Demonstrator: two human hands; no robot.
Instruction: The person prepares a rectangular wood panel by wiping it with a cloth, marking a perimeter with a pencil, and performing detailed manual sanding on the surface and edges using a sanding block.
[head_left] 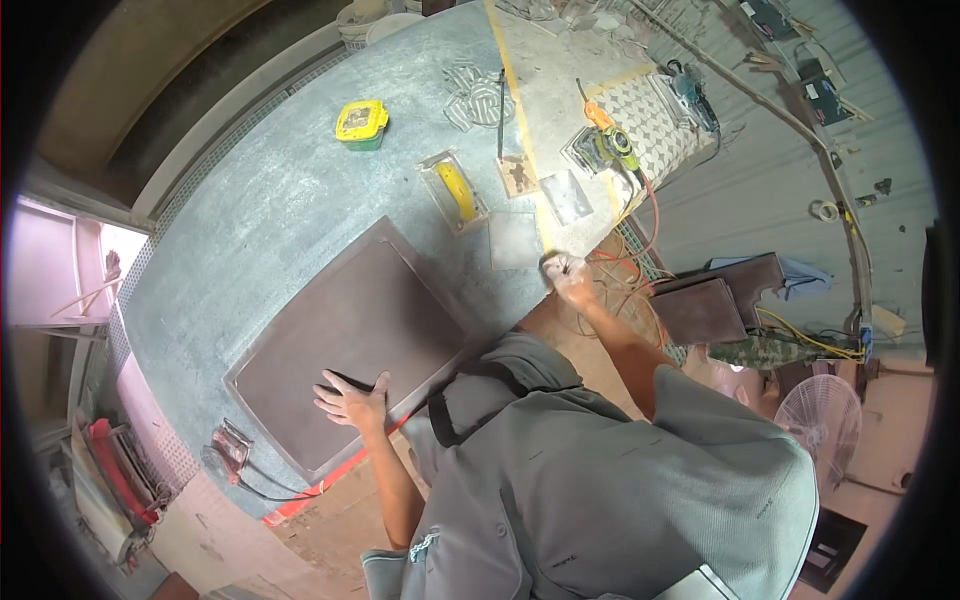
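Observation:
A dark brown rectangular panel [335,340] with a raised border lies flat at the table's near edge. My left hand [350,402] rests on its near part, fingers spread and palm down, holding nothing. Off to the right, my right hand [570,278] is closed at the table's edge, beside a grey square sheet [514,241]. What its curled fingers hold, if anything, I cannot make out. Beyond the panel lies a trowel-like float with a yellow handle [456,192]. A second grey sheet [567,197] lies just past my right hand.
On the dusty blue-grey table [230,230] stand a yellow-lidded tub [361,124], striped gloves [478,97] and a green sander [608,147] with a red hose. A small corded tool [228,452] sits by the panel's left corner. Brown panels [700,310] and a fan [820,415] stand right.

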